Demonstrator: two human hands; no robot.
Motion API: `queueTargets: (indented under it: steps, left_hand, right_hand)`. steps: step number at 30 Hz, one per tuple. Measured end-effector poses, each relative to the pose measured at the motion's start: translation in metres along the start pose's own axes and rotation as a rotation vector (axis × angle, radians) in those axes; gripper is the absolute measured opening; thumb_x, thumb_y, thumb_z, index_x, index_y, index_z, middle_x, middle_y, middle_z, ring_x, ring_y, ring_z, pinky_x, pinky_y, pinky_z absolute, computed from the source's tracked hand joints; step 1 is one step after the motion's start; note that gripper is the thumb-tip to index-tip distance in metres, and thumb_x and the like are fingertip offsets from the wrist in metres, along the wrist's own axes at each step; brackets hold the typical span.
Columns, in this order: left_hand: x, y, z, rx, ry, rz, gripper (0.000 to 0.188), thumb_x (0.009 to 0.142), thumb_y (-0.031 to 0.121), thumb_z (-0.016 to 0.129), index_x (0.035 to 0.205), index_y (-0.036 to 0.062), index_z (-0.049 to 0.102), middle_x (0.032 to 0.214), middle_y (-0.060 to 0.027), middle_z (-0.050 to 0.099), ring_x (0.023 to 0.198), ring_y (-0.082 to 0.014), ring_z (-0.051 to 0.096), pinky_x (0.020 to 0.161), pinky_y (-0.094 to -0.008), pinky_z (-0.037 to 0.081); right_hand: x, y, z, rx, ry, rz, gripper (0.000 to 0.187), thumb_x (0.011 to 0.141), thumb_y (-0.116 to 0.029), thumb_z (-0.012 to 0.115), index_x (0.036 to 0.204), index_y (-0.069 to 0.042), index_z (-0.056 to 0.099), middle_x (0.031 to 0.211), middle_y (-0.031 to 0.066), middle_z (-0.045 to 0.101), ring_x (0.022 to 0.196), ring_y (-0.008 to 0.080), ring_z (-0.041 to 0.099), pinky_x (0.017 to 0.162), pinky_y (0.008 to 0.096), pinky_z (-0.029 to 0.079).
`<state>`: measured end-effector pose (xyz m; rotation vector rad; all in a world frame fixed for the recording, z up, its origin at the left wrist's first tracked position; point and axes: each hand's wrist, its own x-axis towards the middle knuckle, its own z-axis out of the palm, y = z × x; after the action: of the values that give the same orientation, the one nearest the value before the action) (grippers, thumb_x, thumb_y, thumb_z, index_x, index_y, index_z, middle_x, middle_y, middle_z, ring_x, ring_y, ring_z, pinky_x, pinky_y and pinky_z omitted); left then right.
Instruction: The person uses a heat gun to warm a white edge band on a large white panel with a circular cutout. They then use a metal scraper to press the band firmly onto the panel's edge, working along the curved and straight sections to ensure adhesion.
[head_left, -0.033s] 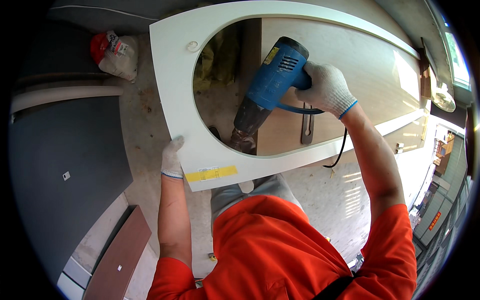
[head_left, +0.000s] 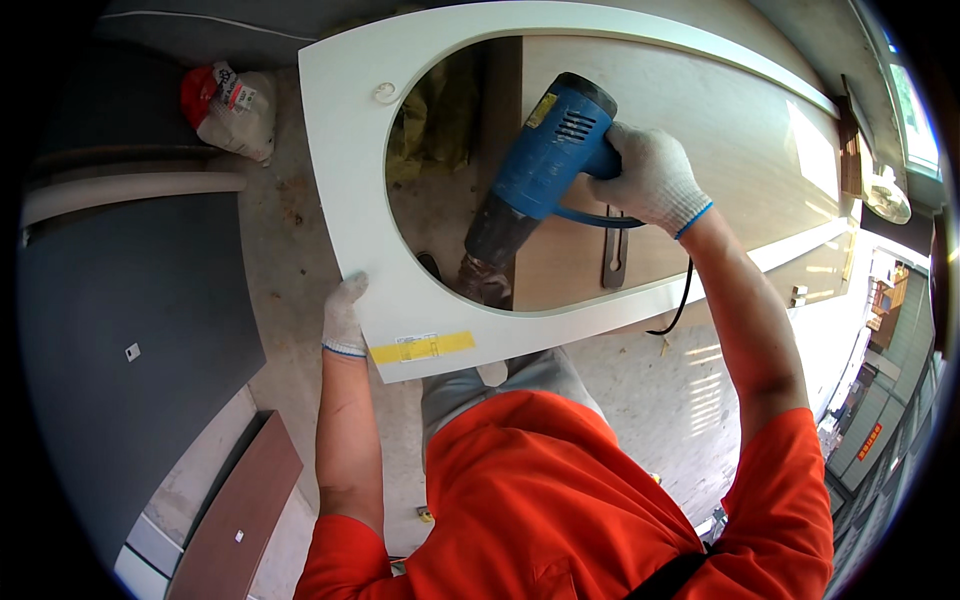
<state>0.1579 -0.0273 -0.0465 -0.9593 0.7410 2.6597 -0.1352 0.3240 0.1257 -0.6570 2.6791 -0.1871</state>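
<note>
Your gloved right hand (head_left: 655, 175) grips the blue heat gun (head_left: 553, 150) by its handle, over the rounded opening of the white panel (head_left: 345, 150). The nozzle (head_left: 483, 283) has shifted slightly left, so its aim probably changes only a little near the rim. Your left hand (head_left: 345, 312) touches the panel's left edge; its fingers are partly hidden, so I cannot tell its grip.

Orange-red short-sleeved shirt (head_left: 530, 470), grey trousers (head_left: 550, 378), white-gloved hands (head_left: 653, 175)
</note>
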Motion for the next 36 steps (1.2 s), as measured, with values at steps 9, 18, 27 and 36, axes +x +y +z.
queueTargets:
  steps: [9, 18, 27, 36]
  left_hand:
    - [-0.001, 0.000, 0.005, -0.014, 0.008, -0.003, 0.062, 0.092, 0.029, 0.078, 0.140, -0.0078, 0.062, 0.130, -0.0226, 0.072, 0.118, -0.0373, 0.072, 0.105, -0.0489, 0.058]
    - [-0.002, -0.001, 0.003, 0.006, 0.034, -0.001, 0.065, 0.091, 0.029, 0.078, 0.141, -0.0078, 0.061, 0.131, -0.0229, 0.072, 0.119, -0.0376, 0.072, 0.105, -0.0496, 0.059]
    - [-0.002, 0.000, 0.001, 0.036, 0.044, 0.009, 0.061, 0.092, 0.029, 0.077, 0.138, -0.0082, 0.063, 0.129, -0.0229, 0.073, 0.116, -0.0375, 0.074, 0.103, -0.0490, 0.060]
    - [0.000, 0.000, -0.009, 0.062, 0.076, 0.039, 0.055, 0.095, 0.026, 0.074, 0.136, -0.0100, 0.064, 0.127, -0.0237, 0.073, 0.115, -0.0378, 0.074, 0.102, -0.0484, 0.060]
  right_hand:
    - [0.000, -0.003, -0.006, 0.006, -0.042, 0.018, 0.038, 0.079, -0.034, 0.079, 0.098, -0.002, 0.073, 0.077, 0.0212, 0.072, 0.075, 0.0404, 0.075, 0.072, 0.0460, 0.061]
    - [-0.005, -0.007, -0.008, 0.039, -0.009, -0.017, 0.036, 0.079, -0.033, 0.079, 0.097, -0.003, 0.072, 0.080, 0.0209, 0.073, 0.076, 0.0405, 0.075, 0.073, 0.0464, 0.061]
    - [-0.009, 0.000, -0.001, 0.022, 0.033, 0.005, 0.037, 0.077, -0.033, 0.080, 0.095, -0.001, 0.073, 0.075, 0.0199, 0.072, 0.072, 0.0383, 0.074, 0.071, 0.0439, 0.061]
    - [-0.016, 0.005, 0.001, 0.106, -0.015, 0.072, 0.040, 0.078, -0.035, 0.083, 0.096, 0.000, 0.073, 0.078, 0.0195, 0.074, 0.072, 0.0337, 0.076, 0.072, 0.0414, 0.061]
